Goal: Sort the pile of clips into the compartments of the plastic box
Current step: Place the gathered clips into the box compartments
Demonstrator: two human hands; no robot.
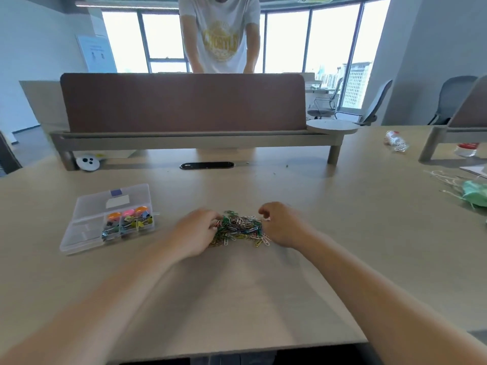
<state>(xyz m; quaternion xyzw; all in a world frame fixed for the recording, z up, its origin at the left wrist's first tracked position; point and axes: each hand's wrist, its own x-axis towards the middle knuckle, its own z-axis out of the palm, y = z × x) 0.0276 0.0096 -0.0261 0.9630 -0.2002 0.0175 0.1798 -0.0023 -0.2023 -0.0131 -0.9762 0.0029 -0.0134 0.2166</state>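
Inspection finds the pile of clips lying on the desk directly ahead of the wearer, a loose heap of coloured wire paper clips in green, white, yellow and red. The plastic box stands well apart from it at the pile's 9 o'clock. It is clear-walled, and its near-right compartments hold coloured binder clips; whether its lid is open cannot be determined. The left hand lies at the pile's 9 o'clock edge with fingers curled into the clips. The right hand lies at the 3 o'clock edge, fingers likewise curled, with the tips at about 1 o'clock on the heap. Blur prevents establishing whether either hand pinches a clip or merely touches the heap. Both hands bracket the pile and neither is lifted clear of it. In my assessment the clips are very light, stiff and smooth-coated, and likely to hook into one another, so a pull from the centre would probably drag a chain. The sounder hold is a thumb-and-forefinger pinch on a single loop among the stragglers at the 5 o'clock fringe. At 12 o'clock a brown divider panel crosses the desk, with a person in a white T-shirt standing behind it.
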